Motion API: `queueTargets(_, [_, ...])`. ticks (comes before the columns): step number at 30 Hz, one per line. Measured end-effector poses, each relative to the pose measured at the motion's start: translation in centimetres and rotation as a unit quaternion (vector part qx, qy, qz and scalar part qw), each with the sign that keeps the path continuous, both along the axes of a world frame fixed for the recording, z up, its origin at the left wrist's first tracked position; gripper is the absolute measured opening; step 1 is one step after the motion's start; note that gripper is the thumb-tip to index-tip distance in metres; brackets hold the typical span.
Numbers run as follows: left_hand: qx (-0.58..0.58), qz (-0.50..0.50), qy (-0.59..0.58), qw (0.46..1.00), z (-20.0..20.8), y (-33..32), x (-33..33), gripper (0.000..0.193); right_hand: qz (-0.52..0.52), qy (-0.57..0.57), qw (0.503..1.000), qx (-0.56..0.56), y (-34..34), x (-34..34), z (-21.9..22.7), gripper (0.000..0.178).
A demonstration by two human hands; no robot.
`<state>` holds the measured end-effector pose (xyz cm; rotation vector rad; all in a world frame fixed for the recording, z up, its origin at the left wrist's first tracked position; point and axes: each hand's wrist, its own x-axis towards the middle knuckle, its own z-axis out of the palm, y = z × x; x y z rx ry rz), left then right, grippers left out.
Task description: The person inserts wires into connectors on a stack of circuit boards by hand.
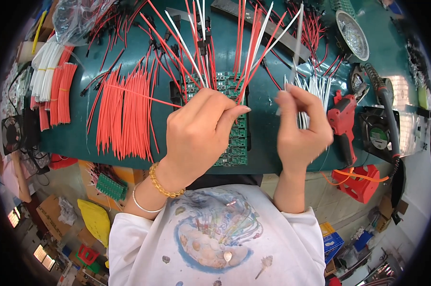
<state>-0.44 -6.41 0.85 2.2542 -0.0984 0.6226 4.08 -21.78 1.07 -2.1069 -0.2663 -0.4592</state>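
Note:
A green circuit board panel point(238, 148) lies on the table in front of me, with red and white wires standing up from its far part. My left hand point(196, 131) is over the board's left side, thumb and fingers pinched. A thin red wire point(146, 97) runs out leftward from that hand, and its end inside the fingers is hidden. My right hand point(302, 131), a little blurred, is raised right of the board with thumb and forefinger closed on a white wire point(299, 40) that points up. Just behind it lies a bundle of white wires point(320, 90).
Bundles of red wires point(125, 119) lie left of the board. On the right are a red-handled tool point(343, 125), a soldering iron point(387, 105), a black fan point(378, 136) and a round metal dish point(352, 35). A metal bar point(268, 33) lies behind.

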Motion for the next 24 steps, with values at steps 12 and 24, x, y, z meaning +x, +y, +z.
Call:
queueTargets(12, [-0.031,-0.010,0.012,0.999,-0.2,-0.8,-0.7,0.014,-0.067,-0.085,0.943,-0.316,-3.9,-0.8,-0.1,0.017])
queueTargets(24, [0.089,0.048,0.024,0.995,0.6,-1.5,0.5,0.039,0.066,-0.140,0.848,-0.506,-0.5,4.9,1.2,0.006])
